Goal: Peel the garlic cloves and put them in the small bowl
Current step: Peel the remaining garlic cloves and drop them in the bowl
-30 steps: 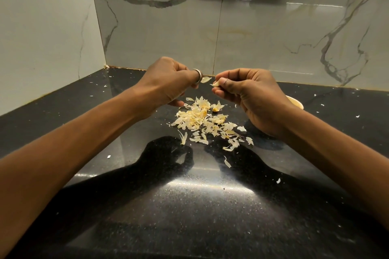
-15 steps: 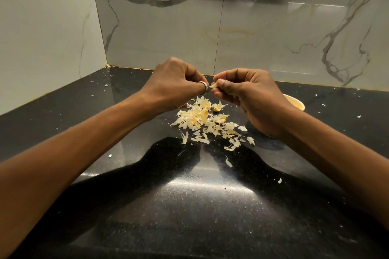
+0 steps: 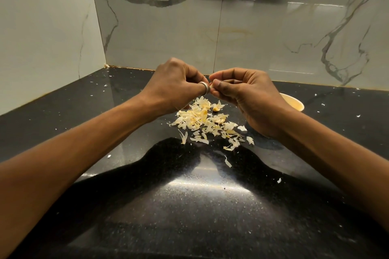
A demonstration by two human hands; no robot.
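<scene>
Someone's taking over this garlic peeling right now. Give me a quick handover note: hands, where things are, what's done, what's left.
Right hand: pinches a garlic clove above the counter.
Left hand: fingers curled at the clove's tip, picking at its skin.
Small bowl: behind the right wrist, mostly hidden; contents not visible.
Peel pile: on the black counter, below the hands.
Done: much skin shed, so several cloves look peeled.
Left: finish this clove and drop it in the bowl. Cannot tell whether unpeeled cloves remain in the pile.
</scene>
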